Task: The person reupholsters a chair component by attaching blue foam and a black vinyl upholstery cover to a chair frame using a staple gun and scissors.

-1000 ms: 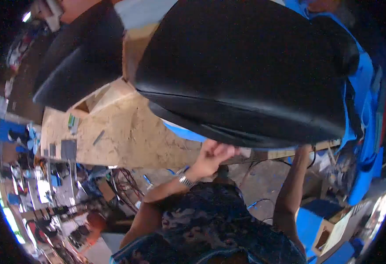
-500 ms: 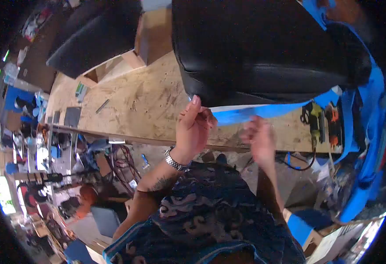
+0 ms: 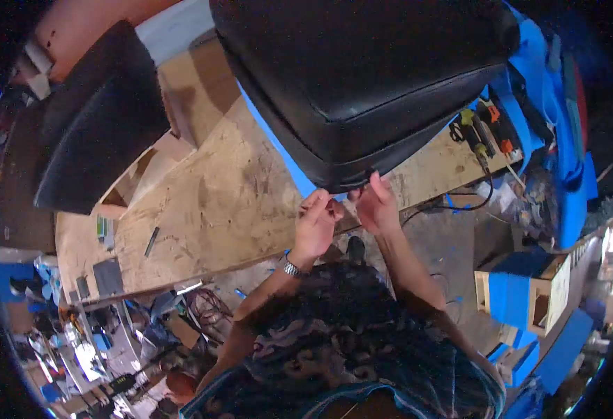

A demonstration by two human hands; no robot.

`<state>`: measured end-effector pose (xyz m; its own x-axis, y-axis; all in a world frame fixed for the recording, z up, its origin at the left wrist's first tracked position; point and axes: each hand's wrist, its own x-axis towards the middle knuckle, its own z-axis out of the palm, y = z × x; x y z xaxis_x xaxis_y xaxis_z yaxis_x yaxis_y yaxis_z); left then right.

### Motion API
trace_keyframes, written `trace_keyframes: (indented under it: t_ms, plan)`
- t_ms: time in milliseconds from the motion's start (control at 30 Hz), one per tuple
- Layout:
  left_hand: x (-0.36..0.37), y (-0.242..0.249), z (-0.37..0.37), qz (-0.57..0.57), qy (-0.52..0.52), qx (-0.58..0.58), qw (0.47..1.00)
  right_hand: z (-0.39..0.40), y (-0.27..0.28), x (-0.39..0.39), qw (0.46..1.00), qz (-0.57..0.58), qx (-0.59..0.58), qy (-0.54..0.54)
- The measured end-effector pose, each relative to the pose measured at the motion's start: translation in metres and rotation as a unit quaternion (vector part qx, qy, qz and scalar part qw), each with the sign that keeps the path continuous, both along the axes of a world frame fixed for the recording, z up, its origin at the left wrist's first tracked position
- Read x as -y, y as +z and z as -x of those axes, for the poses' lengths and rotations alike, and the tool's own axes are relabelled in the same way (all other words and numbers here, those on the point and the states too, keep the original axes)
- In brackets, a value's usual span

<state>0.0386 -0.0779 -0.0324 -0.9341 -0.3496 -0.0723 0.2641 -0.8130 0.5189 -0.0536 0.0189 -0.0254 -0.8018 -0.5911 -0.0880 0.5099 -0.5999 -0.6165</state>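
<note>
A black upholstered seat with leather-like covering stands on the wooden workbench, one seamed corner facing me. Blue material shows below its left lower edge. My left hand is closed in a pinch on the covering's lower edge, just left of the corner. Right beside it, my right hand has its thumb and fingers closed on the same edge, at the right side of the corner. The fingertips partly hide the edge, and what lies under it cannot be made out.
Another black upholstered piece with a wooden frame stands at the bench's left. Scissors, a yellow-green tool and an orange-handled tool lie at the right. Blue fabric hangs there. A blue-covered wooden box stands on the floor.
The black seat has turned, bringing its corner toward me. My right hand has come up from below the blue strip to the seat's edge, close to my left hand.
</note>
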Motion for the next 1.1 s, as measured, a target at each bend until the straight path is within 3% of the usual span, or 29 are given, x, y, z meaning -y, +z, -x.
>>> trace_keyframes:
  t_ms: [100, 200, 300, 367, 467, 533, 600, 667, 767, 833, 867, 900, 967, 1100]
  plan:
    - [0.016, 0.001, 0.0, -0.038, -0.008, 0.013, 0.999, -0.012, 0.012, 0.001, 0.996, 0.018, 0.062, 0.053]
    - [0.025, 0.013, -0.002, -0.017, -0.021, 0.068, 0.997, -0.015, 0.017, 0.016, 0.995, -0.083, 0.017, 0.048]
    - [0.018, -0.018, -0.004, 0.025, 0.006, 0.075, 0.997, -0.019, 0.012, 0.016, 0.991, -0.133, -0.011, -0.02]
    - [0.006, -0.014, -0.005, 0.079, 0.015, 0.102, 0.992, -0.007, -0.008, 0.007, 0.991, -0.129, -0.045, -0.011]
    - [-0.003, -0.028, -0.008, 0.186, -0.008, 0.084, 0.979, -0.002, 0.012, -0.003, 0.991, -0.122, -0.032, -0.052]
    - [-0.027, -0.027, 0.003, 0.272, -0.011, 0.073, 0.959, 0.01, 0.017, -0.027, 0.977, -0.178, -0.034, -0.11]
    - [-0.035, 0.004, 0.014, 0.407, -0.107, 0.023, 0.907, 0.048, -0.022, -0.077, 0.978, -0.138, -0.122, -0.101]
    - [-0.059, 0.007, 0.032, 0.366, -0.168, -0.012, 0.915, 0.075, -0.018, -0.107, 0.98, -0.113, -0.033, -0.16]
    - [-0.046, 0.003, 0.044, 0.368, -0.27, -0.14, 0.879, 0.129, -0.009, -0.145, 0.986, -0.05, 0.01, -0.161]
    - [0.017, 0.033, 0.032, 0.511, -0.189, -0.014, 0.839, 0.164, -0.015, -0.17, 0.985, -0.075, 0.016, -0.152]
    - [0.05, 0.023, 0.028, 0.589, 0.053, -0.043, 0.805, 0.178, -0.021, -0.181, 0.984, -0.105, 0.015, -0.144]
    - [0.089, 0.013, 0.037, 0.488, 0.212, -0.032, 0.846, 0.19, -0.029, -0.19, 0.981, -0.134, 0.01, -0.138]
    - [0.167, 0.044, 0.06, 0.337, 0.403, -0.025, 0.85, 0.196, -0.048, -0.206, 0.966, -0.214, -0.014, -0.141]
    - [0.255, 0.045, 0.113, 0.181, 0.255, 0.091, 0.945, 0.16, -0.084, -0.226, 0.875, -0.404, -0.15, -0.222]
